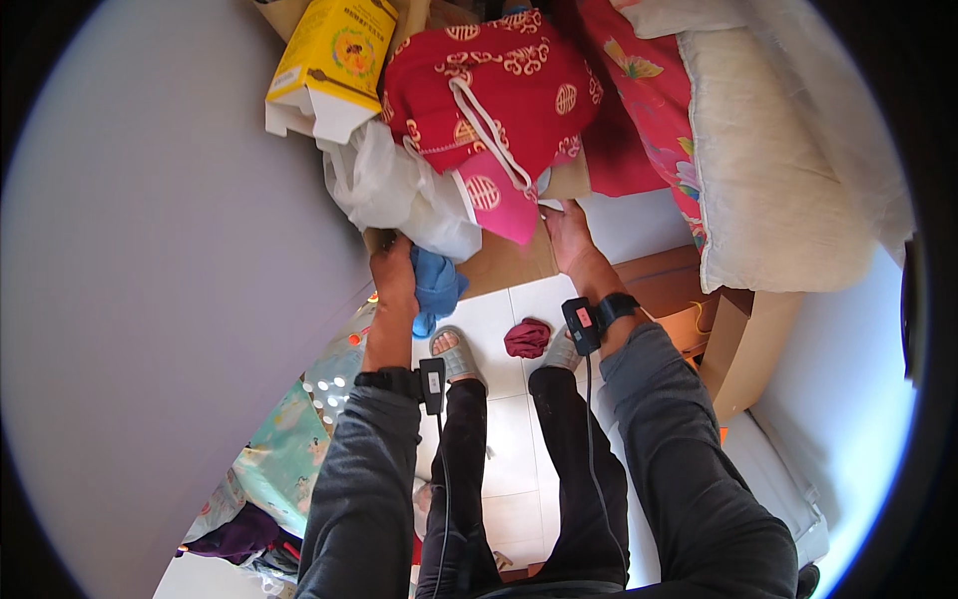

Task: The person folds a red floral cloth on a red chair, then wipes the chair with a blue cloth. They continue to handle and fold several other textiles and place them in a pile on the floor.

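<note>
A cardboard box (509, 262), heaped with things, stands before me. My left hand (393, 273) grips its near left corner, with a blue cloth (436, 284) hanging beside the fingers. On the box's right side, my right hand (569, 232) holds the edge, its fingertips partly hidden. Red fabric with gold round patterns and a white strap (494, 90) lies on top, and a pink flap (501, 195) hangs over the near side. White plastic bags (397, 187) bulge out at the left, below a yellow carton (333, 64) with an open end flap.
A cream cushion (771, 165) and red floral fabric (644, 82) are at the right. Below them stand open cardboard boxes (748, 344). A dark red cloth (528, 338) lies on the tiled floor between my slippered feet. A wall (187, 187) rises at the left, above several bags (284, 449).
</note>
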Action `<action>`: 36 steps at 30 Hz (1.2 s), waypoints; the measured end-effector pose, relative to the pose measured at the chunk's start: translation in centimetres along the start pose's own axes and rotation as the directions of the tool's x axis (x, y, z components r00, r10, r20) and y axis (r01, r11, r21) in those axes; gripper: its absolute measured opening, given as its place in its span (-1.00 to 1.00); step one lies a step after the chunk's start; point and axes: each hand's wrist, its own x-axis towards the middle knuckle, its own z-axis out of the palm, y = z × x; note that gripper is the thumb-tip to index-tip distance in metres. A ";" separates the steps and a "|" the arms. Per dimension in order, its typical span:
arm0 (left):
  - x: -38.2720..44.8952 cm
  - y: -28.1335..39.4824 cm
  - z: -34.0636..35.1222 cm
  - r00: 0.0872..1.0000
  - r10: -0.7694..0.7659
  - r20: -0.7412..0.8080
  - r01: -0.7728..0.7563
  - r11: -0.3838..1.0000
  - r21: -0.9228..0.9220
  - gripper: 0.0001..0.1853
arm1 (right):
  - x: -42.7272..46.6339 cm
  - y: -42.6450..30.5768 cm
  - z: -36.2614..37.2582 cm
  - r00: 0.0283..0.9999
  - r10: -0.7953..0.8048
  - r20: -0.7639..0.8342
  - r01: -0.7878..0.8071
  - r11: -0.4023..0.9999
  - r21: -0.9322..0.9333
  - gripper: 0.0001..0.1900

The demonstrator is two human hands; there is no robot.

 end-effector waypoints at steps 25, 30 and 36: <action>-18.8 1.3 -6.6 0.986 -0.083 0.142 0.078 0.996 0.039 -0.74 | -7.8 -3.6 19.7 0.036 -0.942 0.333 0.328 -0.303 -0.895 -0.64; -23.6 2.9 -7.6 0.989 -0.048 0.142 0.066 0.990 -0.129 -0.82 | -7.9 -10.1 22.1 0.466 -0.840 0.279 0.313 -0.138 -0.940 -0.72; -26.3 10.6 -9.3 0.968 -0.033 0.249 0.031 0.999 0.014 -0.83 | -27.7 -16.8 24.6 0.524 -0.830 0.188 0.829 0.447 -0.336 -0.79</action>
